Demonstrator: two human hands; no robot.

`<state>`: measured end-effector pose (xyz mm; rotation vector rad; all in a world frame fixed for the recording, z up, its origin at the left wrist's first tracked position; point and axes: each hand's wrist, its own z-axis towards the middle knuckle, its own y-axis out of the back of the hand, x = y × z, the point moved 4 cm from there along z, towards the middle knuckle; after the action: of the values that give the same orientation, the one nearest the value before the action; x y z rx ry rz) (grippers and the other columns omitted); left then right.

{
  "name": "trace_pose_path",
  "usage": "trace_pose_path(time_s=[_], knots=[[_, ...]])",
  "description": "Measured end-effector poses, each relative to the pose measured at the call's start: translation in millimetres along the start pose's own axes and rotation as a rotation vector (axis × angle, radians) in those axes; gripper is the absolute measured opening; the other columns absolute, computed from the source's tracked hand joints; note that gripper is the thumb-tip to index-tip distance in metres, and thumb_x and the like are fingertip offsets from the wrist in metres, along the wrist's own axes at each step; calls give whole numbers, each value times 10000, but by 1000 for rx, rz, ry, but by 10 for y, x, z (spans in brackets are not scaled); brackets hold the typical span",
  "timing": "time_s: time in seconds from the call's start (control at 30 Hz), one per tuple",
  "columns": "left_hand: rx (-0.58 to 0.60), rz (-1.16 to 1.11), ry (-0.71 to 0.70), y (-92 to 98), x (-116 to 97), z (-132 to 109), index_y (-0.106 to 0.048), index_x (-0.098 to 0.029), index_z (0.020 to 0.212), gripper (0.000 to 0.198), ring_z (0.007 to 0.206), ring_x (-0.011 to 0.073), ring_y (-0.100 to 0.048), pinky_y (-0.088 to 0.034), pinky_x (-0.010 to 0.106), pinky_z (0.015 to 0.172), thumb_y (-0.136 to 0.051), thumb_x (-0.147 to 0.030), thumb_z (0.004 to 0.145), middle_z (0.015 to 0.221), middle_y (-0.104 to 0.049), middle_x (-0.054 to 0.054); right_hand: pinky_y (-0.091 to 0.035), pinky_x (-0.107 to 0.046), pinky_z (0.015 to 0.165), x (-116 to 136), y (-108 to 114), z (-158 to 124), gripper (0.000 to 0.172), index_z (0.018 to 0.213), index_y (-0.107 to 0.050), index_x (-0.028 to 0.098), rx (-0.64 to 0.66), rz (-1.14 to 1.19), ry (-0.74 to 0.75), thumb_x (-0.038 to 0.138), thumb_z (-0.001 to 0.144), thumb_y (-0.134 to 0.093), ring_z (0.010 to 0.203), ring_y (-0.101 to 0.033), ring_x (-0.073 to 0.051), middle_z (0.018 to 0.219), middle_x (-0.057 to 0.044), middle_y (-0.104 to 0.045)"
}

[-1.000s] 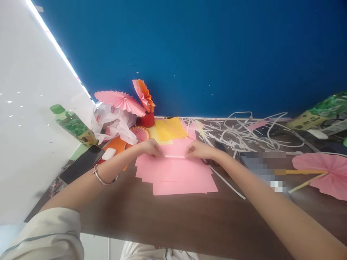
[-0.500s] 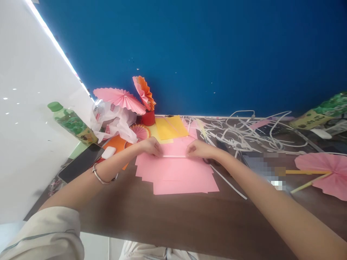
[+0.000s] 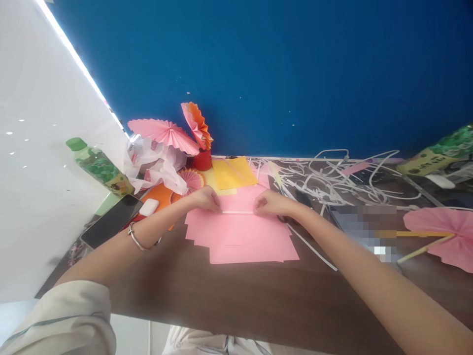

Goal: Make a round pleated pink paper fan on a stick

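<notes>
Straight, thin and whitish, a strip (image 3: 237, 212) runs left to right over the pink paper's (image 3: 242, 241) far half, its ends pinched in left hand (image 3: 206, 198) and right hand (image 3: 271, 202) fingers.

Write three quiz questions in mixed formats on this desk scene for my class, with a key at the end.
1. Multiple choice. What stretches between the left hand and the right hand?
A) a bottle
B) a pale strip
C) a phone

2. True or false. A bracelet circles the left arm.

3. Fill in the blank. The overlapping sheets beneath the hands are ____ in colour.

Key: 1. B; 2. True; 3. pink
</notes>
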<state>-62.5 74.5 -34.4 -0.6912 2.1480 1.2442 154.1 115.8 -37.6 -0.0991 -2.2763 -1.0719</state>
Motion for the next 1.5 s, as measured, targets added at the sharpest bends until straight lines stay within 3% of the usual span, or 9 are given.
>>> trace_pose_path(time_s=[0.4, 0.6, 0.87, 1.13, 1.27, 1.4, 1.5], knots=[[-21, 69, 44, -13, 22, 21, -702, -119, 696, 251, 589, 143, -581, -412, 204, 472, -718, -267, 493, 652, -657, 62, -309, -179, 348, -3, -20, -1, 149, 731, -670, 156, 2, 7, -2, 241, 608, -672, 444, -487, -91, 653, -19, -617], [46, 27, 133, -23, 37, 84, -689, -104, 696, 258, 592, 149, -592, -447, 212, 500, -717, -226, 471, 660, -655, 71, -282, -189, 316, 1, -28, 1, 167, 761, -659, 158, 17, -34, -26, 243, 619, -633, 410, -477, -91, 695, -21, -618], [70, 57, 138, -36, 32, 120, -675, -96, 686, 242, 596, 148, -595, -456, 208, 514, -703, -217, 479, 648, -644, 67, -285, -191, 303, 21, -35, -19, 181, 772, -650, 164, 6, -67, -46, 235, 620, -583, 410, -474, -97, 656, -12, -590], [104, 343, 189, -30, -280, 65, -594, -100, 567, 115, 590, 187, -596, -471, 256, 554, -666, -132, 482, 543, -605, 68, -282, -197, 310, 88, -33, -53, 161, 737, -644, 160, -5, -77, -80, 210, 598, -579, 373, -422, -82, 582, 7, -537], [109, 388, 208, 1, -380, 14, -542, -127, 506, 143, 571, 189, -590, -475, 272, 578, -681, -145, 479, 472, -574, 50, -289, -195, 321, 96, -33, -55, 169, 742, -646, 152, -7, -68, -94, 195, 590, -586, 374, -420, -81, 567, 9, -528], [70, 385, 214, 20, -275, -19, -533, -144, 521, 226, 543, 167, -571, -452, 244, 561, -725, -253, 474, 443, -552, 29, -288, -198, 318, 96, -35, -50, 165, 735, -648, 156, -9, -75, -91, 190, 588, -582, 377, -423, -86, 562, 9, -526], [-22, 371, 167, 37, -131, -45, -526, -156, 538, 290, 573, 156, -564, -416, 219, 538, -725, -362, 492, 504, -569, 31, -283, -199, 308, 91, -41, -41, 165, 729, -644, 158, -5, -72, -88, 183, 583, -570, 366, -418, -87, 561, 9, -523]])
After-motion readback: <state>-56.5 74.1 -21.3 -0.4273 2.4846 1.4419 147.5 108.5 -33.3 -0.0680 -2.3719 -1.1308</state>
